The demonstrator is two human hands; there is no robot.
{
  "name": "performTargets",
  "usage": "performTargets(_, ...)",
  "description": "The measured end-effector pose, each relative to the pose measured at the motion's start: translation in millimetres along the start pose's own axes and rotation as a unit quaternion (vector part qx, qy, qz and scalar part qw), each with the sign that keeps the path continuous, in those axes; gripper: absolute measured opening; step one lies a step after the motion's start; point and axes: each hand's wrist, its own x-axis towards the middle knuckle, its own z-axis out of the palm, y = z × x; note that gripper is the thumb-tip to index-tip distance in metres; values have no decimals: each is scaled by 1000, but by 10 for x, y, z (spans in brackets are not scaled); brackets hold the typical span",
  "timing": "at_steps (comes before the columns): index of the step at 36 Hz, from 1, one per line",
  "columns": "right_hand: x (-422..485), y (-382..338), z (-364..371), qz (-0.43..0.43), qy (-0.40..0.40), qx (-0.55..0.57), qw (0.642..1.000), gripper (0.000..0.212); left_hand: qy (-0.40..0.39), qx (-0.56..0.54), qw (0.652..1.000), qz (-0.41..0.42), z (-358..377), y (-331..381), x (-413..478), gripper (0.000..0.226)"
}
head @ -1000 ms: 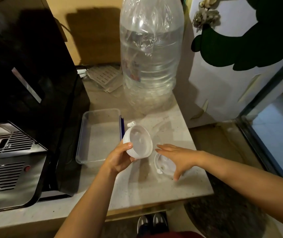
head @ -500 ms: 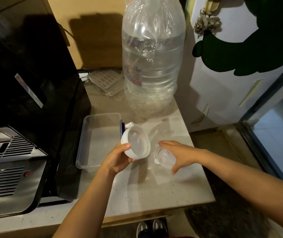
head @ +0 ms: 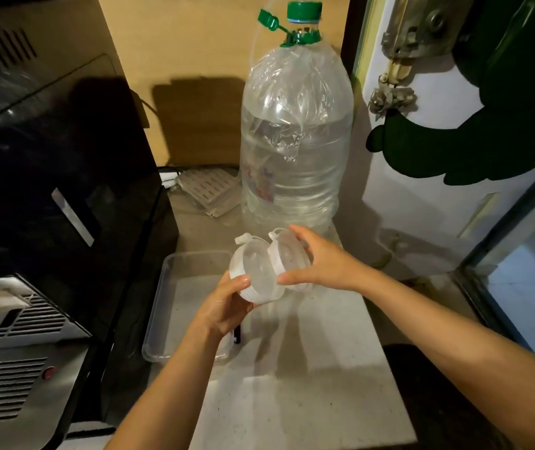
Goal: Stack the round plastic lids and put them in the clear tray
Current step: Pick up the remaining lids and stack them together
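Note:
My left hand [head: 224, 306] grips a round translucent plastic lid [head: 254, 274] by its lower rim, held above the counter with its hollow side facing me. My right hand [head: 321, 261] holds a second round lid [head: 287, 254] by its edge, tilted and pressed against the right side of the first. Each lid has a small tab at the top. The clear tray [head: 178, 293] lies on the counter just left of and below the lids, with nothing visible inside it; my left forearm covers its near right corner.
A large clear water bottle [head: 295, 151] with a green cap stands right behind the lids. A black appliance [head: 48, 190] fills the left side. A slotted plastic piece [head: 204, 186] lies at the back. The stone counter [head: 308, 384] ends near the right, beside a white door [head: 421, 177].
My right hand lifted the second lid off the counter and brought it up against the lid in my left hand. The camera view also tilted up.

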Motion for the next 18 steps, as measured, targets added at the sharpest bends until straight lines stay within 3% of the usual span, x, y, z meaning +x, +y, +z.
performTargets(3, 73, -124, 58, -7, 13, 19, 1000, 99, 3, 8, 1000, 10, 37, 63, 36, 89)
performTargets(11, 239, -296, 122, -36, 44, 24, 998, 57, 29, 7, 999, 22, 22, 162, 122, 102)
performTargets(15, 309, -335, 118, -42, 40, -7, 998, 82, 33, 2, 999, 35, -29, 196, 165, 99)
performTargets(18, 336, -366, 118, -48, 32, -7, 998, 79, 22, 4, 999, 43, -45, 232, 189, 97)
